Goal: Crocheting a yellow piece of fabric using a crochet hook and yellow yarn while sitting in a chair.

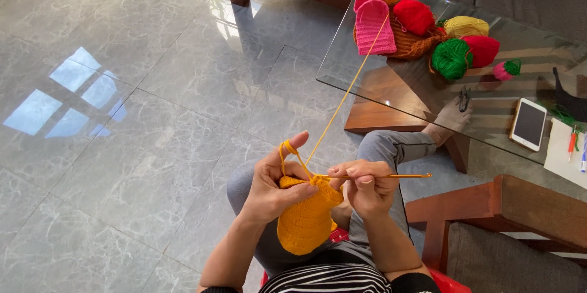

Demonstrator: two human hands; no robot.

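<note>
My left hand (273, 182) pinches the top edge of an orange crocheted piece (305, 219) that hangs over my lap. An orange yarn strand (348, 90) is looped over my raised left forefinger and runs up to the yarn balls on the glass table. With my right hand (367, 186) I grip a gold crochet hook (391, 176); its tip sits in the top edge of the piece and its handle points right. Both hands are close together, nearly touching at the work.
A glass table (348, 61) at upper right bears a basket (416, 45) of red, yellow, green and orange yarn balls, pink knitted pieces (373, 21), small scissors (465, 98), a phone (528, 124) and papers with pens. A wooden chair arm (489, 207) stands at right. Grey marble floor (134, 116) spreads left.
</note>
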